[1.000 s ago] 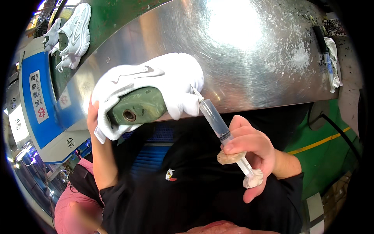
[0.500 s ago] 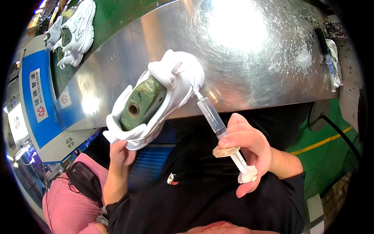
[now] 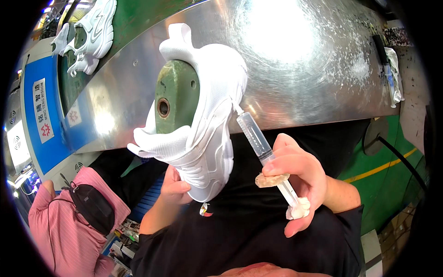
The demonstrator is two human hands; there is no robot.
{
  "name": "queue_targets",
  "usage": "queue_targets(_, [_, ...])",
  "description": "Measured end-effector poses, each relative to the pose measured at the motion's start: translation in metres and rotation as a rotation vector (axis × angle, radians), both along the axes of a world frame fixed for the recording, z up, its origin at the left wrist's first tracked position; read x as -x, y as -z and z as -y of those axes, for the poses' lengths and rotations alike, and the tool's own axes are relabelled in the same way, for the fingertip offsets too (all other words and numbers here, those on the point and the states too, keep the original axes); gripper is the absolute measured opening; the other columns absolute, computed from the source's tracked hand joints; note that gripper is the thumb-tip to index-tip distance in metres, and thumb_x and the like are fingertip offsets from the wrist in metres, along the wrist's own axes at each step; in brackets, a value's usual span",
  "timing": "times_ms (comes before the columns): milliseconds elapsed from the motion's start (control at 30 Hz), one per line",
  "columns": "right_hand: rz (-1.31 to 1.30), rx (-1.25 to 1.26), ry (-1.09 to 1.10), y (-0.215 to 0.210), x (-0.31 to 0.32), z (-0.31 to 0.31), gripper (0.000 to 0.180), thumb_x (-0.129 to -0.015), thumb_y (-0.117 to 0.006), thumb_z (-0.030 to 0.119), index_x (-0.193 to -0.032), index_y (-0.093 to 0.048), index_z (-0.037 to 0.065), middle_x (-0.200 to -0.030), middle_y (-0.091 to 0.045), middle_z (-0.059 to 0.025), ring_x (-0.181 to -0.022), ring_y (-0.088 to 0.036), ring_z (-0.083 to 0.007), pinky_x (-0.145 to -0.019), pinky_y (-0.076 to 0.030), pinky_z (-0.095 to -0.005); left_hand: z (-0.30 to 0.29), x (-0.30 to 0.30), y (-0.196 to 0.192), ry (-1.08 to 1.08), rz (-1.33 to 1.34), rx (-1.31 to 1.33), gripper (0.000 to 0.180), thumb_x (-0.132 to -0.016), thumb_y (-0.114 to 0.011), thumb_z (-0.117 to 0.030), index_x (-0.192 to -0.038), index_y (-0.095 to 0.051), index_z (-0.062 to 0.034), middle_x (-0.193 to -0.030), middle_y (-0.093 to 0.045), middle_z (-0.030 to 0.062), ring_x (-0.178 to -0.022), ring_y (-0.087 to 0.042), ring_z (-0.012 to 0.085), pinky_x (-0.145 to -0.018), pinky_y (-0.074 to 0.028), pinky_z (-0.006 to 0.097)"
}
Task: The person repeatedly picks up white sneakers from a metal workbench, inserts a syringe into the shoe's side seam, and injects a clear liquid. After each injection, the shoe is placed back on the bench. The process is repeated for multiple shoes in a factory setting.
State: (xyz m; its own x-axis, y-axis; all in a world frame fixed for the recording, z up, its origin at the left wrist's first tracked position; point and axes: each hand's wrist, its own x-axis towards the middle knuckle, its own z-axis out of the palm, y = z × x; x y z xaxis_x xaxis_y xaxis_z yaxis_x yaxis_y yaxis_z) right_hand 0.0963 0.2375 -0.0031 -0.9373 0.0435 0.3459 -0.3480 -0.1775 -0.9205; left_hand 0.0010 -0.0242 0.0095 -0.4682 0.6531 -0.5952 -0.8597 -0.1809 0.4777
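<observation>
At the near edge: black shirt (image 3: 258,201) of the wearer, small coloured motif on its front. Right hand (image 3: 297,175): fingers curled round the syringe (image 3: 256,139), grasping it where the clear barrel meets a brownish pad (image 3: 272,180). White wad (image 3: 298,209) on the plunger's end, touching the hand. Syringe tilted, nozzle up and to the left.

Left hand (image 3: 176,188): fingers grasping the white shoe (image 3: 214,87) at its toe end; full grip partly hidden.

Shoe held tilted across the near edge of the metal table (image 3: 314,108), toe toward the wearer, opening to the left. Green last (image 3: 184,113) fitted inside; dark round hole in its top. Nozzle at the shoe's side, near the heel; contact appears made, depth not discernible.

Left of the wearer: another person in a pink top (image 3: 50,226), black bag (image 3: 94,205) against it. Beyond: blue-and-white machine (image 3: 60,129).

Table's right part: white residue (image 3: 360,69); farther right, black-handled tool (image 3: 380,48) beside white cloth (image 3: 394,78). Far left: more white shoes (image 3: 99,41) on a green surface.
</observation>
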Motion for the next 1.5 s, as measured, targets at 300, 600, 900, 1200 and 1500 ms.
queue_targets(300, [0.048,0.038,-0.03,-0.018,0.003,-0.001,0.083,-0.056,-0.08,0.055,-0.114,-0.056,-0.001,-0.104,-0.062,-0.0083,-0.072,-0.048,-0.0203,-0.064,-0.034,-0.0303,-0.001,-0.008,0.012,0.054,0.025,-0.151,0.082,-0.067,-0.063,-0.001,-0.14,-0.026,0.0008,-0.133,-0.044,0.0217,-0.122,-0.046,0.0366,-0.103,-0.037,0.049])
queue_targets(600, [0.113,-0.004,-0.149,-0.032,-0.001,-0.004,0.088,-0.053,-0.08,0.062,-0.111,-0.056,0.001,-0.087,-0.061,-0.0038,-0.071,-0.038,-0.0151,-0.065,-0.027,-0.0271,-0.017,-0.005,0.006,0.17,0.122,-0.113,0.082,-0.06,-0.063,-0.011,-0.135,-0.034,0.0023,-0.128,-0.05,0.0212,-0.117,-0.051,0.036,-0.101,-0.04,0.047])
queue_targets(900, [0.32,0.054,-0.246,-0.069,-0.026,-0.018,0.085,-0.053,-0.081,0.06,-0.111,-0.058,0.002,-0.09,-0.062,-0.0066,-0.07,-0.042,-0.0161,-0.065,-0.029,-0.0271,-0.016,-0.012,0.027,0.213,0.311,-0.289,0.06,-0.081,-0.06,-0.017,-0.133,-0.039,0.0016,-0.128,-0.051,0.0138,-0.117,-0.052,0.0271,-0.101,-0.039,0.04])
queue_targets(1200, [0.383,-0.155,-0.223,-0.114,-0.061,-0.039,0.075,-0.055,-0.079,0.061,-0.105,-0.062,0.007,-0.088,-0.062,-0.0076,-0.067,-0.043,-0.0159,-0.06,-0.03,-0.0266,-0.056,-0.011,0.026,0.242,0.364,-0.514,0.051,-0.081,-0.055,0.008,-0.13,-0.045,-0.0026,-0.128,-0.052,0.0108,-0.12,-0.048,0.026,-0.104,-0.036,0.04])
queue_targets(1500, [0.414,-0.338,-0.058,-0.139,-0.086,-0.044,0.074,-0.059,-0.078,0.06,-0.109,-0.06,0.008,-0.094,-0.06,-0.0066,-0.069,-0.042,-0.0169,-0.061,-0.03,-0.0278,-0.12,-0.005,0.023,0.279,0.25,-0.648,0.042,-0.087,-0.057,-0.001,-0.128,-0.047,-0.0005,-0.123,-0.055,0.0167,-0.115,-0.054,0.0308,-0.099,-0.044,0.042])
